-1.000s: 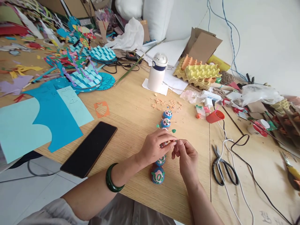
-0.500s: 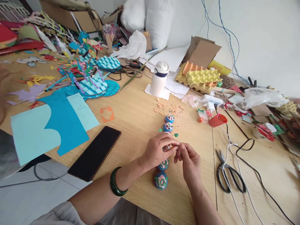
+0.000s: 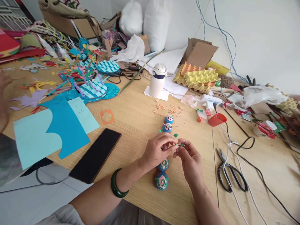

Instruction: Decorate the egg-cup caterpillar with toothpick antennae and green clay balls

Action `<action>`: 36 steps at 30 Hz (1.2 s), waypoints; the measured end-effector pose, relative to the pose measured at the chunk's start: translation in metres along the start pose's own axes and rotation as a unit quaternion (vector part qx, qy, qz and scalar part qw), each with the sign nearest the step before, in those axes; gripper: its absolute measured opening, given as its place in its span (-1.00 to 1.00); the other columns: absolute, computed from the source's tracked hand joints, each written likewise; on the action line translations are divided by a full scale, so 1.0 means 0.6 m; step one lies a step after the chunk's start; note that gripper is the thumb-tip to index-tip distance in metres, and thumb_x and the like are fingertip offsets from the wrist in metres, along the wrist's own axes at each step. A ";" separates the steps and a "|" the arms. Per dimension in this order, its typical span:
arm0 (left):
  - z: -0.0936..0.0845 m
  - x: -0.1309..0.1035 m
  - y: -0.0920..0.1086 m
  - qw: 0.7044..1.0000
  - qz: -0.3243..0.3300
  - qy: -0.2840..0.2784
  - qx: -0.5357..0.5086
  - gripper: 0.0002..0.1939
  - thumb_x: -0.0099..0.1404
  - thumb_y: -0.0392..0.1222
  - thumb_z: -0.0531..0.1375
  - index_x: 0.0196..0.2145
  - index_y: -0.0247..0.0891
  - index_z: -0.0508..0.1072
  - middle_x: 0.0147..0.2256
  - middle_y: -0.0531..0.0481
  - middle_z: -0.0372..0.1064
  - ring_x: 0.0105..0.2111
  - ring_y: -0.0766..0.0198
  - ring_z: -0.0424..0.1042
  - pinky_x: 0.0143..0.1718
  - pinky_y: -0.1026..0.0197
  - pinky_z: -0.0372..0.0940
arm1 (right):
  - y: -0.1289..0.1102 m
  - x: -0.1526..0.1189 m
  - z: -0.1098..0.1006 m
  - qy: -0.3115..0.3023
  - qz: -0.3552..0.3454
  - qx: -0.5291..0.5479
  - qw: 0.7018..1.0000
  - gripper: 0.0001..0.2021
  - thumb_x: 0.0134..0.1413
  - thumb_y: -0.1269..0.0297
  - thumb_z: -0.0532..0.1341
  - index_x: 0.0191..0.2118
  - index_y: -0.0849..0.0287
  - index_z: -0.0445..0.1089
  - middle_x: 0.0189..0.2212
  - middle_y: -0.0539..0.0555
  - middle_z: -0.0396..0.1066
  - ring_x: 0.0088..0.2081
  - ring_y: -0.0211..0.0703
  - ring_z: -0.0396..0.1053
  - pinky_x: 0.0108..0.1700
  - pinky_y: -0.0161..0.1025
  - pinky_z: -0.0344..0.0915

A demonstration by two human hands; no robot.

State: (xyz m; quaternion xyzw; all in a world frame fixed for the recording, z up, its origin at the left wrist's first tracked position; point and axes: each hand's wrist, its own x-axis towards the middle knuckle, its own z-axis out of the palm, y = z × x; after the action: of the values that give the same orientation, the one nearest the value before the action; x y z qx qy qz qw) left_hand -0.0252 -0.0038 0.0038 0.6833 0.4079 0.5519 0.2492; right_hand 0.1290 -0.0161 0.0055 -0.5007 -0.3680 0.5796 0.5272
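Note:
Several blue balls with pink and green decoration stand in a row, from the nearest ball (image 3: 161, 181) to the far ball (image 3: 168, 119). Over the middle of the row, my left hand (image 3: 157, 149) pinches a thin stick. My right hand (image 3: 189, 157) meets it just to the right, its fingers closed round a small green piece (image 3: 182, 144) at the stick's end. A green leaf-shaped piece (image 3: 175, 135) sticks out beyond my fingers. The balls under my left hand are partly hidden.
A black phone (image 3: 95, 155) and blue paper (image 3: 67, 128) lie left. Black scissors (image 3: 232, 172), cables and a red cup (image 3: 217, 119) are right. Behind stand a white bottle (image 3: 158, 82) and egg cartons (image 3: 199, 78). Another person's arm (image 3: 2, 100) shows at the left edge.
The fingers of my right hand have shifted and lifted slightly, and the green piece between them now shows. My left hand stays almost in place. The view has moved a little.

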 end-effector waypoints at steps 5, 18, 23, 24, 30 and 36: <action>-0.002 0.001 0.006 0.999 -0.032 -0.011 -0.028 -0.80 0.38 -0.17 0.26 -0.40 -0.29 0.44 -0.44 0.05 0.35 -0.49 0.42 0.30 -0.47 0.37 0.24 | -0.006 -0.002 0.003 -0.006 0.006 0.021 1.000 -0.70 0.02 0.09 0.43 -0.17 0.15 0.53 -0.39 -0.02 0.47 -0.50 -0.32 0.35 -0.45 -0.27 0.42; -0.001 -0.001 -0.003 1.000 0.013 0.010 -0.008 -0.93 0.29 -0.24 0.35 -0.35 -0.25 0.54 -0.38 -0.01 0.54 -0.35 0.32 0.50 -0.29 0.29 0.38 | -0.002 -0.014 0.009 -0.044 -0.001 -0.009 0.999 -0.73 0.10 0.06 0.36 -0.21 0.15 0.54 -0.57 -0.07 0.36 -0.56 -0.32 0.28 -0.51 -0.32 0.34; -0.002 -0.005 -0.009 1.000 0.021 0.000 -0.012 -0.95 0.33 -0.29 0.29 -0.31 -0.25 0.57 -0.38 -0.01 0.55 -0.34 0.32 0.51 -0.27 0.29 0.40 | -0.001 -0.013 0.012 -0.045 0.013 0.009 0.999 -0.75 0.09 0.08 0.37 -0.23 0.15 0.54 -0.60 -0.08 0.32 -0.56 -0.32 0.26 -0.50 -0.32 0.32; -0.002 -0.006 -0.008 1.000 0.022 0.000 -0.007 -0.94 0.34 -0.28 0.29 -0.32 -0.25 0.56 -0.39 0.00 0.54 -0.35 0.32 0.51 -0.28 0.29 0.40 | -0.001 -0.012 0.013 -0.044 0.016 0.013 0.999 -0.76 0.08 0.09 0.37 -0.24 0.15 0.54 -0.60 -0.08 0.32 -0.56 -0.32 0.25 -0.49 -0.32 0.32; 0.000 -0.009 0.000 0.999 0.031 -0.023 0.036 -0.84 0.36 -0.23 0.27 -0.40 -0.27 0.52 -0.45 0.01 0.49 -0.44 0.36 0.48 -0.38 0.34 0.36 | 0.005 -0.010 0.012 -0.050 0.025 0.010 0.998 -0.77 0.06 0.09 0.38 -0.28 0.15 0.54 -0.58 -0.07 0.37 -0.57 -0.32 0.26 -0.48 -0.31 0.30; -0.001 -0.008 0.000 0.999 0.005 0.001 -0.036 -0.88 0.32 -0.22 0.32 -0.38 -0.28 0.58 -0.43 0.00 0.53 -0.41 0.37 0.48 -0.35 0.35 0.37 | 0.008 -0.007 0.009 -0.049 0.004 0.007 0.999 -0.76 0.11 0.07 0.35 -0.27 0.15 0.56 -0.57 -0.08 0.36 -0.55 -0.33 0.27 -0.46 -0.32 0.30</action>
State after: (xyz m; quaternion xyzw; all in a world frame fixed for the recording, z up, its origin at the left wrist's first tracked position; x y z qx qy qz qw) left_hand -0.0259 -0.0077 0.0012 0.6753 0.3851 0.5679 0.2703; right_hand 0.1225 -0.0204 0.0031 -0.4697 -0.3871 0.6080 0.5098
